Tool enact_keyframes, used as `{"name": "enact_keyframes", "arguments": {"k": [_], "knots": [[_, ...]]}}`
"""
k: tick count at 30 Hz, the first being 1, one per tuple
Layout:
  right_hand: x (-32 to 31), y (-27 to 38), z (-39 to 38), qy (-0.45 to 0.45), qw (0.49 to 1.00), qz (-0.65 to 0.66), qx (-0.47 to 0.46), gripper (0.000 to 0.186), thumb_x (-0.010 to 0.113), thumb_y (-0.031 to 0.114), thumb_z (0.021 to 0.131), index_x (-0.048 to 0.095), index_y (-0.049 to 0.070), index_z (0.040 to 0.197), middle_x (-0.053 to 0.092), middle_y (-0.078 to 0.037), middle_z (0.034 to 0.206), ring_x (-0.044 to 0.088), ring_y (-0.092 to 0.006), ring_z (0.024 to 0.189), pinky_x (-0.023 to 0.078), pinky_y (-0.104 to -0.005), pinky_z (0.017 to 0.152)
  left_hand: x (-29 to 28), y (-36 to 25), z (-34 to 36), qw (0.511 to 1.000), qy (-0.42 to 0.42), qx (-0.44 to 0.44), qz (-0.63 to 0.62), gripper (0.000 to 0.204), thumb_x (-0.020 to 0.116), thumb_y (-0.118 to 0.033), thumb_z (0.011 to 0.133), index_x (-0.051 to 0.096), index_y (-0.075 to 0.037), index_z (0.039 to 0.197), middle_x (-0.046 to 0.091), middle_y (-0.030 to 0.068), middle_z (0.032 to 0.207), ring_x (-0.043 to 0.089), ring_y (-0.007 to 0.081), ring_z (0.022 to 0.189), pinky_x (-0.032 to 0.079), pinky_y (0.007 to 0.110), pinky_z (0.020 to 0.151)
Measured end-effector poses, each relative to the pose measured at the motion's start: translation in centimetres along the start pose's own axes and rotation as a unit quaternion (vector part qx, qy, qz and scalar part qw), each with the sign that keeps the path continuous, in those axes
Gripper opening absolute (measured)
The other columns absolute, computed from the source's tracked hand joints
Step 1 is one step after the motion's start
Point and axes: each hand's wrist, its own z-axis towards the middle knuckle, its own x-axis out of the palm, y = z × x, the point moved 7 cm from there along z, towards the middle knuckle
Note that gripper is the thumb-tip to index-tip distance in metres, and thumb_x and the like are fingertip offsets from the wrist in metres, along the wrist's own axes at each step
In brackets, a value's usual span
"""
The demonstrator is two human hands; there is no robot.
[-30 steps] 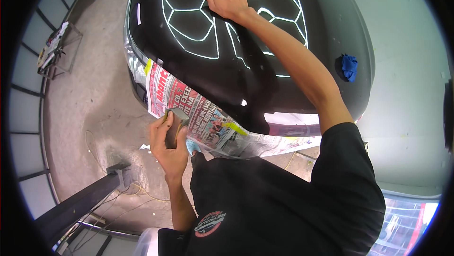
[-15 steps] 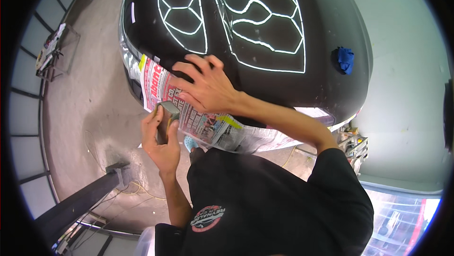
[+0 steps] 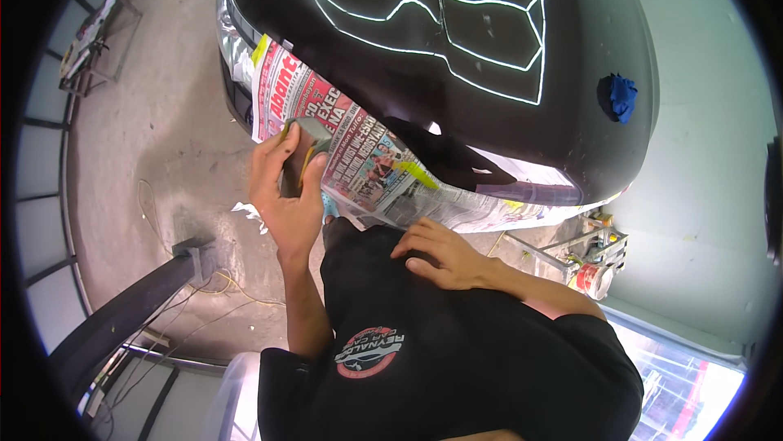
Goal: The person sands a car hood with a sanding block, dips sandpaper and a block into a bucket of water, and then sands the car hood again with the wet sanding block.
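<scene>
My left hand [image 3: 285, 192] is closed round a small grey-brown block [image 3: 316, 138], with a thin yellow edge showing between thumb and fingers. The block is held upright just in front of the newspaper [image 3: 359, 143] that covers the car's front edge; whether they touch I cannot tell. Bits of yellow tape [image 3: 418, 175] stick to the paper. Close against my black shirt [image 3: 457, 335], my right hand [image 3: 444, 255] has its fingers bent but apart, with nothing visible in them. Beyond the paper lies the glossy dark bonnet [image 3: 391, 74], which carries bright white line reflections.
A bunched blue cloth [image 3: 622, 99] rests on the bonnet's right side. Right of the car stand a metal step platform [image 3: 563, 257] and a tub [image 3: 593, 280]. At lower left a dark post [image 3: 122, 310] rises near loose cables [image 3: 232, 286]. A small stand [image 3: 90, 50] is far left.
My right hand has left the newspaper and drawn back down to my shirt. My left hand still grips the block, slightly higher in view. The view has shifted, moving the bonnet's reflections.
</scene>
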Motion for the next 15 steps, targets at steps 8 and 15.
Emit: {"name": "enact_keyframes", "arguments": {"k": [8, 15], "knots": [[-6.8, 1.6, -0.8, -0.237, 0.936, -0.250, -0.072, 0.017, 0.076, 0.012, 0.085, 0.072, 0.011, 0.102, 0.064, -0.006, 0.099, 0.059, -0.0278, 0.097, 0.045, -0.0404, 0.080, 6.4, -5.4, 7.3, 0.986, 0.077, 0.142, -0.048, 0.040, 0.081, -0.001, 0.080, 0.073, -0.002, 0.119, 0.068, 0.0134, 0.112, 0.066, 0.0285, 0.105, 0.052, 0.036, 0.091], [-14.5, 2.2, -4.4, -0.522, 0.792, -0.312, -0.059, 0.017, 0.073, -0.001, 0.083, 0.072, 0.007, 0.098, 0.065, -0.009, 0.096, 0.059, -0.0279, 0.092, 0.047, -0.0391, 0.080, 13.6, -5.4, 16.6, 0.960, 0.072, 0.263, 0.070, 0.034, 0.083, -0.016, 0.081, 0.075, -0.005, 0.113, 0.069, 0.0101, 0.108, 0.066, 0.0325, 0.101, 0.053, 0.042, 0.089]]}}
